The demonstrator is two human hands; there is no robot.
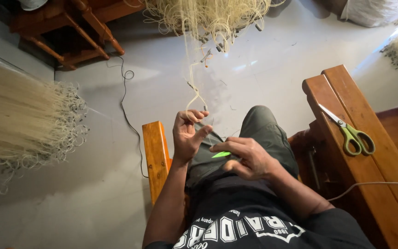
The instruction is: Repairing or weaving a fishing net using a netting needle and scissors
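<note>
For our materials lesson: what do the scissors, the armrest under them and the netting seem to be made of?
Scissors: bright metal blades, green handles that look plastic. Armrest: varnished wood, reddish-brown with visible grain and sheen. Netting: fine pale strands, probably synthetic line; too thin to be sure.

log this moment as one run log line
left hand: pinching pale net twine | right hand: holding green plastic needle | green-handled scissors: on wooden armrest

Cream netting (208, 16) against a pale grey floor (263, 69). The right hand (247, 157) pinches a bright green sliver (220, 154). Green-handled scissors (351, 131) lie on the reddish-brown wooden armrest (369, 184). Trousers (259, 133) are dark grey.
</note>
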